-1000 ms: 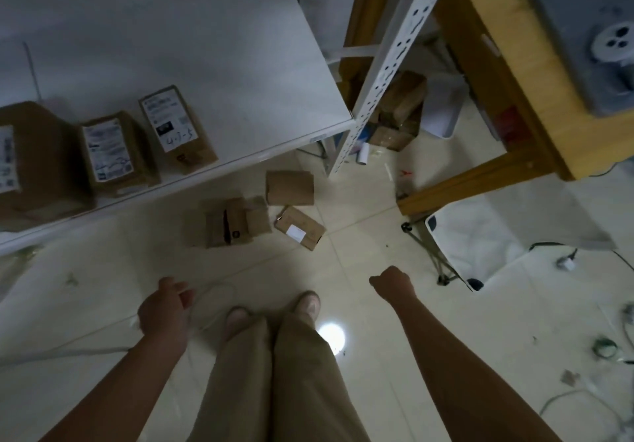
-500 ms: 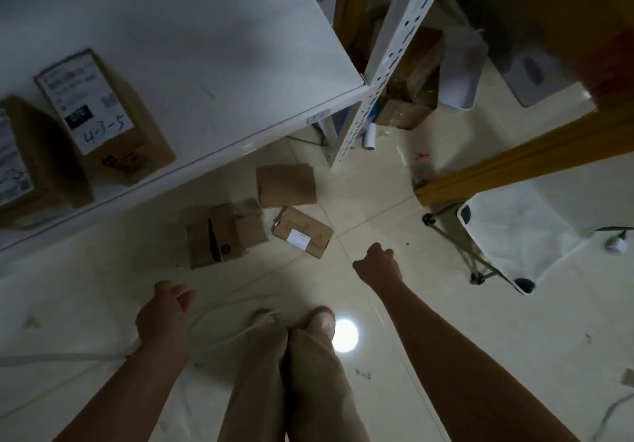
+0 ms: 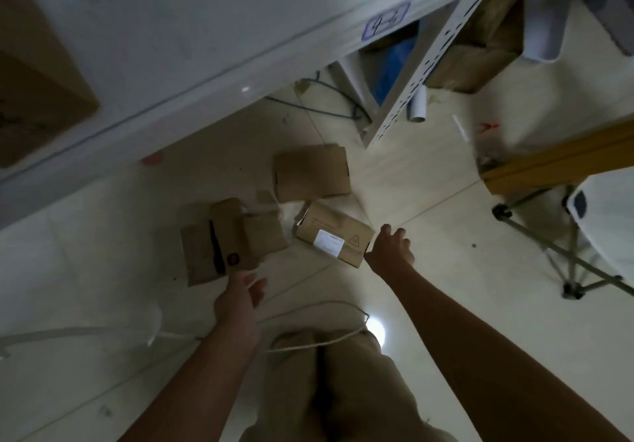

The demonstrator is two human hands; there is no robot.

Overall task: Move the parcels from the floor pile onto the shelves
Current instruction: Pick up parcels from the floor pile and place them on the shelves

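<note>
**Parcels on a Tiled Floor and a White Shelf Board**

A pale tiled floor (image 3: 85, 270) is seen below a white shelf board (image 3: 206, 29). At the board's left end one brown parcel (image 3: 37, 98) is set, cut off by the frame.

Three lots of cardboard are laid near each other on the floor. A plain box (image 3: 312, 172) is placed farthest back. A labelled box (image 3: 334, 234) is set just in front of it, white sticker upward. To their left a cluster of small cartons (image 3: 230, 239) is loosely heaped, with a narrow one laid across the others.

A white cord (image 3: 103, 331) is trailed over the nearer tiles. A white tube (image 3: 419, 110) is laid beside the perforated upright (image 3: 411, 74).
</note>
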